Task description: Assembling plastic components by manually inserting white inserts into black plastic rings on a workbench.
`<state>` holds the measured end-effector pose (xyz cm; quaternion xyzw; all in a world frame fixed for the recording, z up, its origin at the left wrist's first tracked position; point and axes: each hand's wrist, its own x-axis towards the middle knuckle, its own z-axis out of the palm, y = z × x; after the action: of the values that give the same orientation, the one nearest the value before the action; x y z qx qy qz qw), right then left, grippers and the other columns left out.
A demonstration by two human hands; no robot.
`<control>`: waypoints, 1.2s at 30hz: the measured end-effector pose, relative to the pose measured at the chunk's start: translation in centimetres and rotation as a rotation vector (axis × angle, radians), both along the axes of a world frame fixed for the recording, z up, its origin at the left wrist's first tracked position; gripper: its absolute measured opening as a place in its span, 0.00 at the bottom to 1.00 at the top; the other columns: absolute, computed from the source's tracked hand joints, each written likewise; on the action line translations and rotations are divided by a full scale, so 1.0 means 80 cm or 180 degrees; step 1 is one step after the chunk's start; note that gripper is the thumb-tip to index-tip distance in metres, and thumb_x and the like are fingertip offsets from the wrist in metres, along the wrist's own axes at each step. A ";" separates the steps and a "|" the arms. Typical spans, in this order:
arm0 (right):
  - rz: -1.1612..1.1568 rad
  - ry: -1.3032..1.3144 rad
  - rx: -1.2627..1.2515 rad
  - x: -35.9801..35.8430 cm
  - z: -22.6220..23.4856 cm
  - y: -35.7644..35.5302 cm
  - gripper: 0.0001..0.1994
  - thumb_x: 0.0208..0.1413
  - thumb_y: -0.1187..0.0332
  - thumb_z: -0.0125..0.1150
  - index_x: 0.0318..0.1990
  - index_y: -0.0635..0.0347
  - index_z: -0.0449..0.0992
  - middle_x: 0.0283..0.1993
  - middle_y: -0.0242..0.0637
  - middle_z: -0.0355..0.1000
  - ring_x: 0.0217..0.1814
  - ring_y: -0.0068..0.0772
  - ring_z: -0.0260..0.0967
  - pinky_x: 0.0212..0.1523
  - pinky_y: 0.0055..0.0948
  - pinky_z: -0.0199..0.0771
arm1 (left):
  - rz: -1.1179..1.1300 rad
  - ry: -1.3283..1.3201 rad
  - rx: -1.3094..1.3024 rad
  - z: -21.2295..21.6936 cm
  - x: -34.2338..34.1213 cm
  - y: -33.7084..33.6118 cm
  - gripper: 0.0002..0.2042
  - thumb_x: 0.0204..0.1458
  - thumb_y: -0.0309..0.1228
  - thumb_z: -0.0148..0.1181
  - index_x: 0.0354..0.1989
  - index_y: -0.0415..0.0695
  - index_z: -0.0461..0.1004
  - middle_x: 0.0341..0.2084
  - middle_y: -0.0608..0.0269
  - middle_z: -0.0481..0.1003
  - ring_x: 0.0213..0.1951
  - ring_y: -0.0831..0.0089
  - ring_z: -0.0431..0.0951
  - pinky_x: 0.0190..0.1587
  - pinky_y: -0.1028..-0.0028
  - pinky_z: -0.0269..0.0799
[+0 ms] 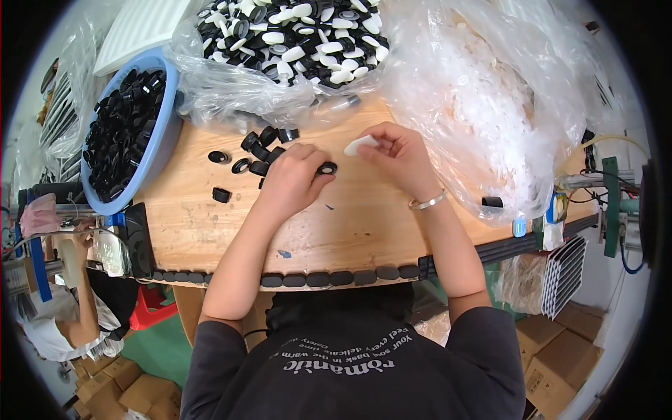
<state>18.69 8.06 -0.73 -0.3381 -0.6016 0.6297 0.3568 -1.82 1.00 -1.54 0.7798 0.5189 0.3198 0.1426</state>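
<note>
My left hand [290, 178] is closed on a small black oval cap [326, 168] with an opening in its top, held just above the table. My right hand [400, 155] pinches a flat white oval piece [360, 145] between thumb and fingers, a short way to the right of the cap. The two pieces are apart. Loose black caps [259, 150] lie on the wooden table [364, 224] beside and behind my left hand, and one cap [221, 194] sits alone nearer to me.
At the back is a clear plastic bag [231, 98] of mixed black and white pieces. A blue basin [171, 105] of black parts stands left, a bag of translucent pieces [490, 105] right. Black oval pieces [318, 278] line the front edge. Another person [77, 308] sits at far left.
</note>
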 end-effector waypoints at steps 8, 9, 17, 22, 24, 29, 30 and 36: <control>0.0142 -0.0455 0.1419 -0.021 0.006 -0.017 0.08 0.47 0.81 0.63 0.36 0.63 0.76 0.34 0.31 0.72 0.36 0.22 0.69 0.38 0.22 0.71 | 0.0284 -0.0717 -0.0633 0.026 0.011 -0.003 0.10 0.42 0.26 0.66 0.33 0.39 0.75 0.22 0.55 0.74 0.23 0.64 0.75 0.26 0.72 0.70; 0.0104 -0.0474 0.1691 -0.022 0.005 -0.017 0.08 0.46 0.81 0.63 0.35 0.62 0.76 0.34 0.32 0.72 0.35 0.24 0.69 0.37 0.23 0.70 | 0.0286 -0.0716 -0.0633 0.024 0.011 -0.004 0.10 0.42 0.26 0.66 0.33 0.39 0.75 0.22 0.55 0.74 0.23 0.64 0.75 0.26 0.72 0.70; 0.0115 -0.0251 0.1904 -0.024 0.003 -0.014 0.08 0.45 0.80 0.64 0.34 0.62 0.76 0.38 0.35 0.71 0.38 0.28 0.70 0.38 0.24 0.70 | 0.0365 -0.1140 -0.0588 0.019 0.008 -0.002 0.12 0.38 0.25 0.70 0.33 0.39 0.77 0.17 0.63 0.67 0.21 0.70 0.66 0.25 0.74 0.64; 0.0060 -0.0414 0.2121 -0.026 0.005 -0.016 0.09 0.46 0.80 0.63 0.36 0.61 0.76 0.40 0.36 0.71 0.41 0.28 0.70 0.41 0.25 0.70 | 0.0320 -0.1128 -0.0505 0.023 0.010 -0.003 0.12 0.38 0.25 0.70 0.32 0.38 0.77 0.17 0.62 0.67 0.21 0.70 0.66 0.26 0.73 0.63; 0.0174 -0.0367 0.1908 -0.023 0.002 -0.015 0.09 0.47 0.80 0.62 0.37 0.61 0.76 0.41 0.35 0.71 0.41 0.28 0.69 0.40 0.24 0.70 | 0.0296 -0.1123 -0.0458 0.023 0.010 -0.004 0.12 0.38 0.25 0.70 0.32 0.38 0.77 0.17 0.62 0.67 0.21 0.70 0.66 0.26 0.73 0.63; 0.0436 -0.0092 0.1284 -0.023 -0.004 -0.017 0.10 0.49 0.80 0.61 0.40 0.60 0.75 0.43 0.34 0.71 0.43 0.25 0.69 0.40 0.22 0.72 | 0.0500 -0.1232 -0.0643 0.026 0.008 -0.005 0.13 0.38 0.22 0.69 0.35 0.39 0.77 0.20 0.62 0.69 0.24 0.73 0.68 0.28 0.76 0.66; 0.0449 -0.0172 0.1239 -0.024 -0.006 -0.018 0.10 0.50 0.80 0.60 0.41 0.62 0.75 0.44 0.33 0.71 0.44 0.24 0.69 0.41 0.21 0.73 | 0.0511 -0.1240 -0.0649 0.026 0.008 -0.006 0.13 0.38 0.22 0.69 0.35 0.39 0.77 0.20 0.62 0.69 0.24 0.73 0.68 0.28 0.76 0.66; 0.0318 0.0105 -0.0049 -0.026 -0.016 -0.016 0.08 0.54 0.75 0.59 0.42 0.66 0.74 0.40 0.32 0.74 0.37 0.20 0.71 0.39 0.19 0.73 | 0.0493 -0.2010 -0.0654 0.015 0.014 -0.003 0.13 0.46 0.16 0.61 0.41 0.37 0.74 0.29 0.70 0.70 0.33 0.82 0.68 0.39 0.83 0.66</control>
<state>16.61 6.75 -1.98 -0.3000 -0.6069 0.6568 0.3321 -0.73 0.74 -0.34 0.5822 0.5363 0.5014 0.3493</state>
